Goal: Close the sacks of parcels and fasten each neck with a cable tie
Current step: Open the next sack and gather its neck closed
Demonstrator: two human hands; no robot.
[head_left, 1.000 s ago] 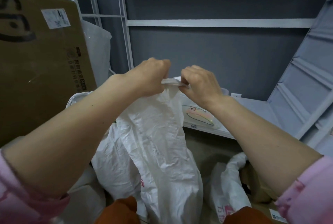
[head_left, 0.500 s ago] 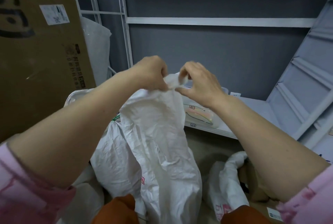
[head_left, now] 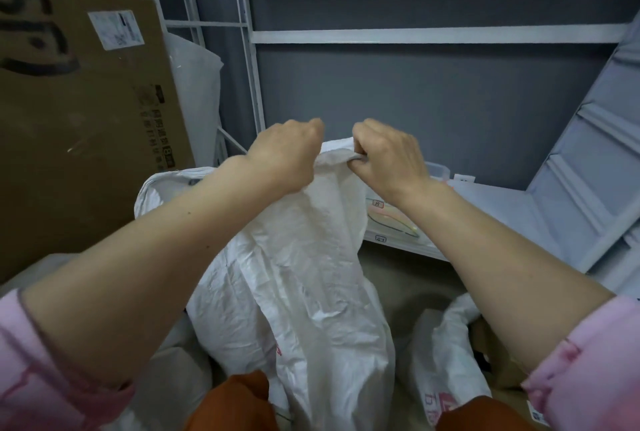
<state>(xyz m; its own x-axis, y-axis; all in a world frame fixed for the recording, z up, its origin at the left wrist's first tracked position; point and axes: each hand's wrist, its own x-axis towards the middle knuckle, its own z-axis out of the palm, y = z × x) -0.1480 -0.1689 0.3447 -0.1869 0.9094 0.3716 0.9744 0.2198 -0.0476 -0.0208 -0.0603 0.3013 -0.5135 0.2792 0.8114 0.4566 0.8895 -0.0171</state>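
Observation:
A white woven sack [head_left: 304, 274] stands upright in front of me, its top pulled up to chest height. My left hand [head_left: 287, 153] grips the sack's upper edge from the left with curled fingers. My right hand [head_left: 384, 153] pinches the same edge from the right, bunching the fabric between thumb and fingers. The two hands sit close together with a strip of the sack's hem between them. No cable tie is visible.
A large cardboard box [head_left: 79, 118] leans at the left. A second white sack [head_left: 446, 364] with red print lies open at the lower right. A grey metal shelf [head_left: 485, 198] runs behind, with a tilted rack panel [head_left: 595, 170] at the right.
Both hands have shifted along the sack's top edge and regripped it; the right hand now bunches the fabric tighter. The view tilted slightly down.

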